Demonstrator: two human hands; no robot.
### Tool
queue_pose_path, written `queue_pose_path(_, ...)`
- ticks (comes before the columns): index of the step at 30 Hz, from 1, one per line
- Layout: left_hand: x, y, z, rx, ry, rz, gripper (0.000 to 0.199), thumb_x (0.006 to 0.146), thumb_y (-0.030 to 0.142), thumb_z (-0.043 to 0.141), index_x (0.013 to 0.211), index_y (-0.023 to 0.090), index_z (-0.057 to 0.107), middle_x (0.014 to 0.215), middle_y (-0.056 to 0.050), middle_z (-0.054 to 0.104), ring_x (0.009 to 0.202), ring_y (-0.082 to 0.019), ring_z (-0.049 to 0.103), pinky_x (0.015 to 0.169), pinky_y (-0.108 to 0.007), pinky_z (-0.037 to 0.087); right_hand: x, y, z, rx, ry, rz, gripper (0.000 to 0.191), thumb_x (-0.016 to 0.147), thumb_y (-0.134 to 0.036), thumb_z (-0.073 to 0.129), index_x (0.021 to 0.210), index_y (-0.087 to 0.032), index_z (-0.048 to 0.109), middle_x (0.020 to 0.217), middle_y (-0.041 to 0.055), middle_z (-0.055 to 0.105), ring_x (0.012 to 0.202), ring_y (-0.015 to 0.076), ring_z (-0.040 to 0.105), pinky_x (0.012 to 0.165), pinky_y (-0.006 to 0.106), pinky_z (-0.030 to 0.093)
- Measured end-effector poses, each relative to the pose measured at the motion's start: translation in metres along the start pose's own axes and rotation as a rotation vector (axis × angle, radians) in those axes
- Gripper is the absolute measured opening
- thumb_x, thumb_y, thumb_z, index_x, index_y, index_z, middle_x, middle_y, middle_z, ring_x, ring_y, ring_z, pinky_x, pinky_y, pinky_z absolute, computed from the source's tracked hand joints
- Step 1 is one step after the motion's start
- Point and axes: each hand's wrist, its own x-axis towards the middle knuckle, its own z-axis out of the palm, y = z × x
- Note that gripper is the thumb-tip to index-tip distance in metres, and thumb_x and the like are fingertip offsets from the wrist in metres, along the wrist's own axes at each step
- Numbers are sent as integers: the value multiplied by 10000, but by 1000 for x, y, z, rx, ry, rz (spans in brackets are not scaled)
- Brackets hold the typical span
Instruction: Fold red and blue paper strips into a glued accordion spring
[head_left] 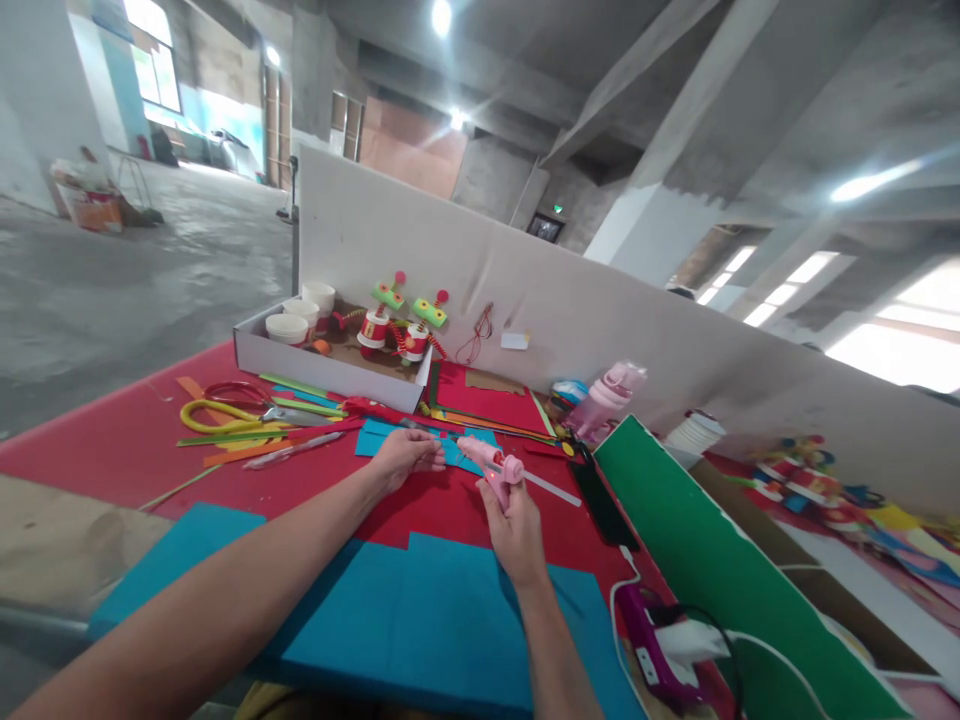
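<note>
My right hand (519, 528) is wrapped round the handle of a pink glue gun (486, 456), and a small red light glows on its body. A whitish glue stick (553, 488) juts from the gun's back end. The nozzle points left toward my left hand (405, 460), whose fingers are pinched together; what they hold, if anything, is too small to make out. Under the fingers and the nozzle, blue paper pieces (371, 437) lie on the red tabletop (375, 510).
Left lie yellow-handled scissors (217, 415), paper strips and a pen (292, 450). Behind, a white box (330, 372) holds paper cups and springy figures. Right are a pink bottle (609, 398), black phone (602, 503), purple power strip (660, 645) and green panel (697, 530). Blue sheets (405, 610) cover the near edge.
</note>
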Motion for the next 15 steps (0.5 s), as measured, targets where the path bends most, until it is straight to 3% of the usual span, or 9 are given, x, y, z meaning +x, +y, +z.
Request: queue_pose_path(15,-3,1,4,18,27,4,184,643,120,779,697,83,608,622,-88,679,549,-184,677,580,-310,594,-3,2,5,-83,-82,-18,425,926,-420,435,1244,-154,529,1215,153,626,1139,304,578,914,391,473)
